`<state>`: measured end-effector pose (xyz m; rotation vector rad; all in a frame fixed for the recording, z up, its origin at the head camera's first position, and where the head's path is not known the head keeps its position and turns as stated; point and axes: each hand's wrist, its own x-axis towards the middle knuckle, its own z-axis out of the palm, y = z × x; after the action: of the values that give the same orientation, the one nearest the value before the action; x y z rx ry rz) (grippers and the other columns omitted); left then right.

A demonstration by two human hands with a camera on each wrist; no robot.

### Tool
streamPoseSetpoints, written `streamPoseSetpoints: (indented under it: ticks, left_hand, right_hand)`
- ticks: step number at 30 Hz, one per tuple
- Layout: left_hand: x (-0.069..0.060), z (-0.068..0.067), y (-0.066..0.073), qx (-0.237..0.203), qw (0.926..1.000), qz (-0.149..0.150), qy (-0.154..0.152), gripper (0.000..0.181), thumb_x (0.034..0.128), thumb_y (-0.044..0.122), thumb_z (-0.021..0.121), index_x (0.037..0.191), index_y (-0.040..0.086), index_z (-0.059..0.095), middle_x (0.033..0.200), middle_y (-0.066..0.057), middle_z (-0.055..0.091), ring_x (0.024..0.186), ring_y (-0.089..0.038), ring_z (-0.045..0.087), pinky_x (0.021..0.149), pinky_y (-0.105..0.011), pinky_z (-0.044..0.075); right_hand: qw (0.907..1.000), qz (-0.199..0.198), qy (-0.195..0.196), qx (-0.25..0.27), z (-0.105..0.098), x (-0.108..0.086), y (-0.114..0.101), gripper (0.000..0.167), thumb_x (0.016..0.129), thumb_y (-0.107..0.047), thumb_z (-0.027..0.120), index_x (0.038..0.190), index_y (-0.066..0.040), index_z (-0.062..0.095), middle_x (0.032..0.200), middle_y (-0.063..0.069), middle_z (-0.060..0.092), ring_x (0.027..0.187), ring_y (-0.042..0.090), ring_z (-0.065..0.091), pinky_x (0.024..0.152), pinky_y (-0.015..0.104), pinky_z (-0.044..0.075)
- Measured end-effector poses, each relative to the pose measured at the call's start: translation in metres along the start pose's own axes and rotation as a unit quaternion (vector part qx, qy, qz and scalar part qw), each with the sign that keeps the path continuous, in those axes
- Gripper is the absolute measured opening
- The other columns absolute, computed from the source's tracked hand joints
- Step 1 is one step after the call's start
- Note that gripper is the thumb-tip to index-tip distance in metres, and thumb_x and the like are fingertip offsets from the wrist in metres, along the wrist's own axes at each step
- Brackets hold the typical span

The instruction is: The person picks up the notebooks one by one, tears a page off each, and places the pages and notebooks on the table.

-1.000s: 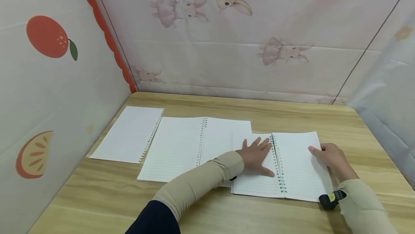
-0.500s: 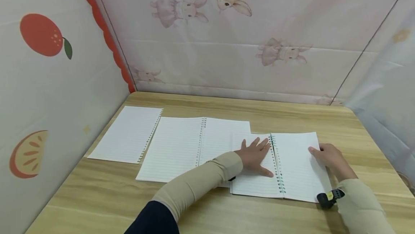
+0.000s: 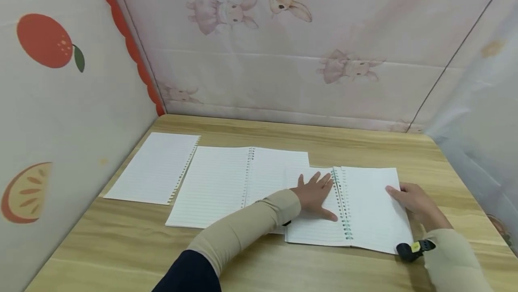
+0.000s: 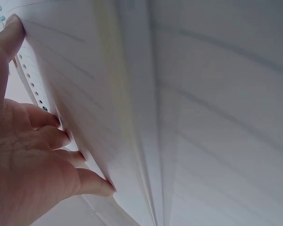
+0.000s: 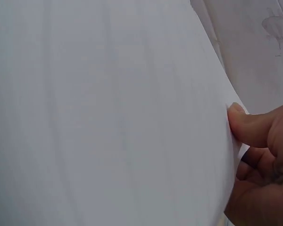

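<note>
An open spiral notebook (image 3: 301,233) with green coils lies at the right of the table. My left hand (image 3: 315,196) presses on its left page with fingers spread; in the left wrist view the fingertips (image 4: 104,188) touch the paper. My right hand (image 3: 417,202) pinches the outer edge of the right-hand page (image 3: 374,211) between thumb and curled fingers. This page's punched inner edge stands slightly apart from the coils at the top. In the right wrist view the bowed page (image 5: 132,117) fills most of the frame, and the thumb (image 5: 247,127) lies on its edge.
A second open spiral notebook (image 3: 214,184) lies to the left, partly under the first one and my left forearm. Farther left is a loose sheet (image 3: 151,168) with a ragged punched edge. Printed cloth walls (image 3: 251,71) border the wooden table (image 3: 133,247).
The right-hand page has shifted slightly right, and its top inner edge has come away from the coils. My right hand keeps its pinch; the left hand stays pressed down. The head view has turned slightly.
</note>
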<state>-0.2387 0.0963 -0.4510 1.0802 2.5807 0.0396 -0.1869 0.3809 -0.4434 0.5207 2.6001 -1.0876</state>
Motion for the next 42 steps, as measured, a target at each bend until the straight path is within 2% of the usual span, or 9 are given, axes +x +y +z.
streamPoseSetpoints:
  ticks: [6, 11, 19, 22, 25, 28, 31, 37, 42]
  left_hand:
    - [0.004, 0.009, 0.000, 0.002, 1.0000, -0.003, -0.005, 0.109, 0.0748, 0.078, 0.054, 0.155, 0.022, 0.006, 0.161, 0.007, -0.005, 0.148, -0.020, -0.003, 0.114, -0.058, 0.009]
    - [-0.004, -0.003, 0.016, 0.043, 0.9990, -0.004, -0.012, 0.102, 0.0764, 0.076, 0.055, 0.155, 0.023, 0.016, 0.161, 0.004, 0.002, 0.148, -0.020, 0.005, 0.113, -0.056, 0.019]
    - [-0.048, -0.008, 0.031, 0.098, 0.9914, 0.063, -0.061, 0.085, 0.0852, 0.070, 0.048, 0.153, 0.028, 0.021, 0.161, 0.004, -0.001, 0.147, -0.015, 0.003, 0.115, -0.049, 0.018]
    - [-0.066, -0.006, 0.032, 0.113, 0.9866, 0.097, -0.068, 0.080, 0.0883, 0.069, 0.044, 0.153, 0.028, 0.021, 0.161, 0.006, 0.002, 0.147, -0.013, 0.005, 0.115, -0.048, 0.020]
    - [-0.083, -0.004, 0.030, 0.110, 0.9823, 0.129, -0.079, 0.072, 0.0931, 0.063, 0.040, 0.153, 0.029, 0.020, 0.161, 0.008, 0.003, 0.147, -0.012, 0.005, 0.115, -0.047, 0.021]
    - [-0.096, -0.002, 0.028, 0.102, 0.9805, 0.147, -0.083, 0.066, 0.0967, 0.058, 0.035, 0.154, 0.031, 0.017, 0.160, 0.011, 0.002, 0.147, -0.011, 0.003, 0.115, -0.046, 0.020]
    - [-0.103, 0.001, 0.028, 0.105, 0.9800, 0.154, -0.070, 0.064, 0.0970, 0.059, 0.033, 0.153, 0.036, 0.012, 0.160, 0.011, 0.002, 0.147, -0.013, 0.004, 0.115, -0.046, 0.020]
    - [-0.105, 0.007, 0.030, 0.151, 0.9754, 0.161, -0.007, 0.063, 0.0936, 0.064, 0.036, 0.151, 0.044, 0.018, 0.158, 0.007, 0.016, 0.143, -0.015, 0.018, 0.111, -0.047, 0.028]
    - [-0.106, 0.009, 0.034, 0.166, 0.9726, 0.162, 0.004, 0.070, 0.0874, 0.071, 0.040, 0.149, 0.044, 0.024, 0.159, 0.006, 0.013, 0.145, -0.019, 0.013, 0.110, -0.049, 0.029]
  right_hand:
    - [0.9998, -0.016, 0.015, 0.003, 0.005, -0.005, 0.007, 0.076, 0.093, -0.059, 0.046, 0.118, 0.013, 0.050, 0.098, 0.019, 0.054, 0.085, 0.025, 0.052, 0.066, 0.030, 0.046]
    - [0.9995, -0.021, -0.003, -0.022, -0.004, -0.011, 0.007, 0.092, 0.091, -0.068, 0.040, 0.129, 0.015, 0.043, 0.118, 0.033, 0.048, 0.099, 0.035, 0.050, 0.081, 0.046, 0.047]
    - [0.9983, -0.026, -0.047, -0.022, -0.007, -0.033, 0.005, 0.093, 0.095, -0.062, 0.036, 0.137, 0.021, 0.030, 0.135, 0.041, 0.036, 0.112, 0.047, 0.049, 0.087, 0.052, 0.048]
    - [0.9970, -0.027, -0.072, 0.010, -0.005, -0.047, 0.007, 0.085, 0.099, -0.054, 0.038, 0.135, 0.023, 0.030, 0.130, 0.040, 0.044, 0.106, 0.041, 0.058, 0.087, 0.047, 0.051]
    - [0.9949, -0.022, -0.093, 0.033, -0.002, -0.063, 0.011, 0.073, 0.101, -0.047, 0.041, 0.129, 0.020, 0.045, 0.108, 0.022, 0.065, 0.090, 0.023, 0.064, 0.077, 0.035, 0.054]
    - [0.9958, -0.014, -0.089, 0.015, 0.003, -0.077, 0.014, 0.063, 0.099, -0.047, 0.046, 0.113, 0.012, 0.061, 0.089, 0.000, 0.065, 0.078, 0.010, 0.057, 0.068, 0.027, 0.049]
    - [0.9966, -0.027, -0.074, -0.024, 0.006, -0.088, 0.015, 0.056, 0.096, -0.046, 0.052, 0.107, 0.008, 0.065, 0.082, -0.002, 0.060, 0.072, 0.009, 0.053, 0.064, 0.024, 0.045]
    - [0.9906, -0.080, -0.027, -0.108, 0.014, -0.099, 0.015, 0.039, 0.093, -0.039, 0.061, 0.091, -0.002, 0.070, 0.069, 0.000, 0.056, 0.066, 0.010, 0.046, 0.058, 0.024, 0.038]
    - [0.9895, -0.075, -0.021, -0.122, 0.015, -0.099, 0.019, 0.046, 0.095, -0.042, 0.056, 0.096, 0.002, 0.070, 0.089, 0.014, 0.065, 0.077, 0.014, 0.051, 0.064, 0.029, 0.043]
